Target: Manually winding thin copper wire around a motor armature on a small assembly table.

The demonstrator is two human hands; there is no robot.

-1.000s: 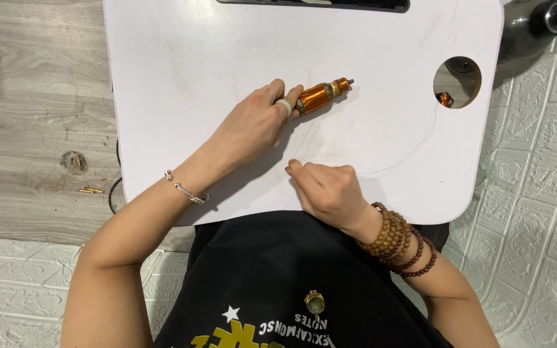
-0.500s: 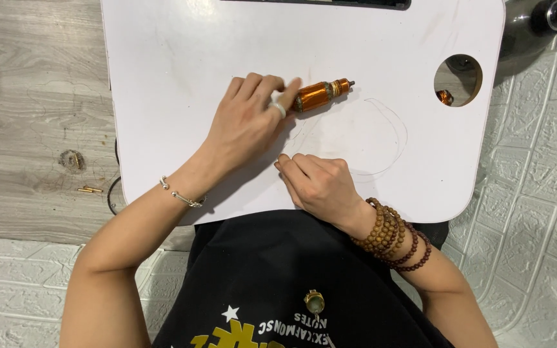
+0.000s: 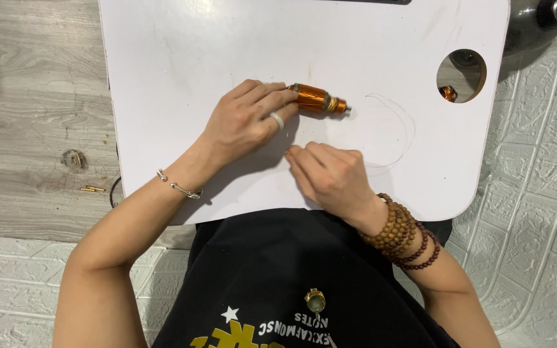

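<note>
My left hand [image 3: 246, 122], with a white ring and a thin silver bangle, grips the left end of a small copper-wound coil [image 3: 317, 100] that lies on the white table [image 3: 162, 64]. The coil's metal tip points right. My right hand [image 3: 330, 174], with brown bead bracelets at the wrist, rests just below the coil, fingertips pinched together and pointing left. A thin wire [image 3: 410, 129] curves from the coil's tip out to the right and back towards my right hand, where its end is hidden by the fingers.
A round hole [image 3: 461, 76] is cut in the table's right side, and a small orange thing [image 3: 447, 93] shows through it. A dark rounded object [image 3: 543, 22] stands beyond the top right corner. Small brass pieces [image 3: 91, 189] lie on the wooden floor at left.
The coil has turned from tilted up to the right to nearly level. My right hand has slid left and up, closer to my left hand.
</note>
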